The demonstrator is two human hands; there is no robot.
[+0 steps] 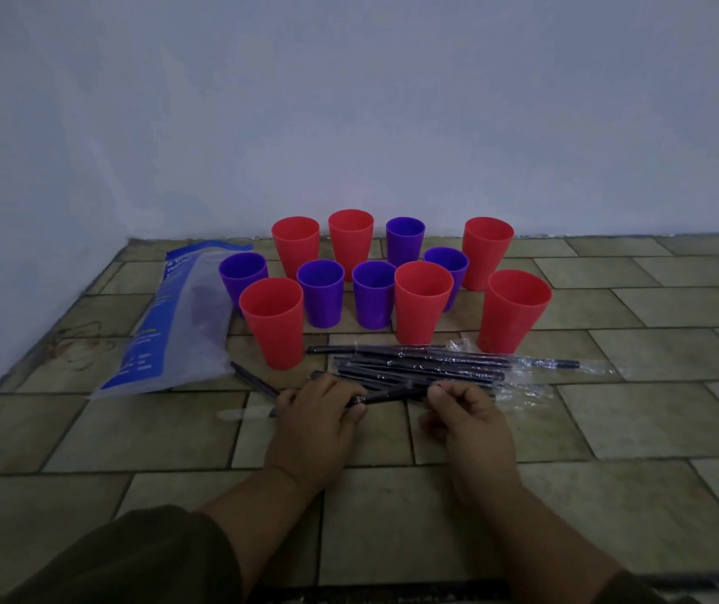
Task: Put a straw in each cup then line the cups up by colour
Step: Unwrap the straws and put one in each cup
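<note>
- A black straw [388, 396] is held level just above the tiled floor [610, 429], between both hands, at the near edge of the straw pile.
- The left hand [318, 411] has its fingers curled over the straw's left end; the right hand [466, 414] pinches the other end with its fingertips.
- The pile of black straws [418, 366] lies on the floor just behind the hands, many in clear wrappers [523, 390]; one loose straw [253, 379] lies apart to the left.
- Behind the pile, six red cups [423, 300] and five purple cups [320, 292] stand upright, mixed in a loose cluster, with no straws in them.
- A blue and clear plastic bag [174, 324] lies flat left of the cups, touching the nearest red one.
- A pale wall [349, 102] rises behind.
</note>
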